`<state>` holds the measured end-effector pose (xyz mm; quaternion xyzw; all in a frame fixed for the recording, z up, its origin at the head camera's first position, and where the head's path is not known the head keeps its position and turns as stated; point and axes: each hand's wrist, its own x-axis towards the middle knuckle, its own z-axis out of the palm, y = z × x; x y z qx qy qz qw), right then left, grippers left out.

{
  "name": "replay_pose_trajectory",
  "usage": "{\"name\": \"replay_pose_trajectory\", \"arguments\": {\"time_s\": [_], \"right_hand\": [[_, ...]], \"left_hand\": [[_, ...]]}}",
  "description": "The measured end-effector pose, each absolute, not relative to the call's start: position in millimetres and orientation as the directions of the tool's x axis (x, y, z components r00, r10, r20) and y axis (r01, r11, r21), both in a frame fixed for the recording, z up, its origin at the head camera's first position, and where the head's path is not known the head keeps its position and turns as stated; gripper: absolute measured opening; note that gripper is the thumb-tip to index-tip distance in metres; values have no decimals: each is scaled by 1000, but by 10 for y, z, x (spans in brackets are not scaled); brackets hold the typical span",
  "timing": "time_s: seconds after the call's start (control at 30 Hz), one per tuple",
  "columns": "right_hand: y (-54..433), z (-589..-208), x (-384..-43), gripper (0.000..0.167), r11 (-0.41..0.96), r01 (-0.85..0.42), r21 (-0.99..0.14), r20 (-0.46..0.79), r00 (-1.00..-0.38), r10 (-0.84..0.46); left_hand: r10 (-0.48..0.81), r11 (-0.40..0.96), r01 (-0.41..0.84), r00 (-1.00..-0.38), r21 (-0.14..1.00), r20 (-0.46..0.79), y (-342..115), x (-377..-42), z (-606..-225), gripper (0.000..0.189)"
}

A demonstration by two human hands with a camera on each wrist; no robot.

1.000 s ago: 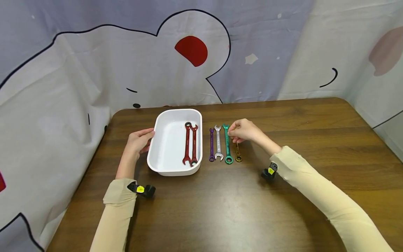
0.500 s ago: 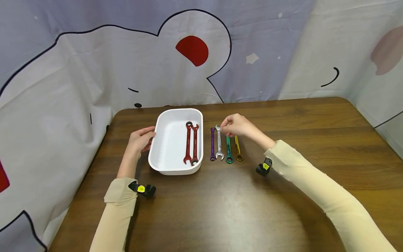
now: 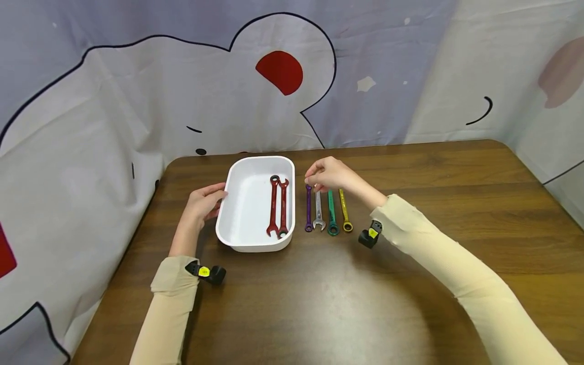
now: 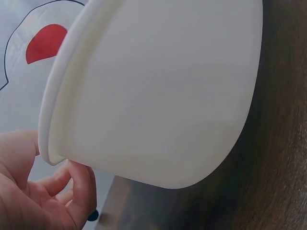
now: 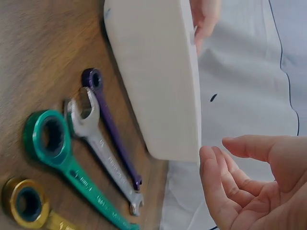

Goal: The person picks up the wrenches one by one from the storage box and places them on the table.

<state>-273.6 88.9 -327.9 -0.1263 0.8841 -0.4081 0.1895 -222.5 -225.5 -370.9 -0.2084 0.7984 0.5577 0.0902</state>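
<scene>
My left hand (image 3: 201, 204) holds the left rim of a white plastic tray (image 3: 242, 223); in the left wrist view its curled fingers (image 4: 82, 191) sit under the lip. Two red combination wrenches (image 3: 272, 207) lie side by side inside, along the right wall. My right hand (image 3: 332, 175) hovers over the far ends of the purple wrench (image 3: 308, 210) and the silver wrench (image 3: 318, 208), holding nothing. In the right wrist view a gap shows between thumb and loosely bent fingers, near the tray's corner. A green wrench (image 3: 331, 213) and a gold wrench (image 3: 344, 210) complete the row.
The brown wooden table (image 3: 292, 304) extends toward the front and right of the wrenches. A printed curtain (image 3: 365, 76) hangs behind its far edge. Both wrists carry black cameras (image 3: 369, 235).
My right hand has moved left along the row, from the gold and green wrenches to above the purple and silver ones. The left hand has stayed at the tray; the wrenches lie as before.
</scene>
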Motion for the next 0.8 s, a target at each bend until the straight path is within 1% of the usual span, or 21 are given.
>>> {"name": "replay_pose_trajectory", "arguments": {"time_s": [0.3, 0.5, 0.8], "right_hand": [[776, -3208, -2758, 17, 643, -101, -759, -212, -895, -391], [687, -3208, -2772, 18, 645, -125, -754, -192, -897, -398], [532, -3156, -2749, 19, 658, -178, -732, -149, -900, -410]], "left_hand": [[-240, 280, -435, -895, 855, -377, -2189, -2222, -3658, 47], [-251, 293, -436, -894, 851, -372, -2186, -2215, -3658, 45], [-232, 292, -438, -895, 850, -381, -2185, -2227, -3673, 45]]}}
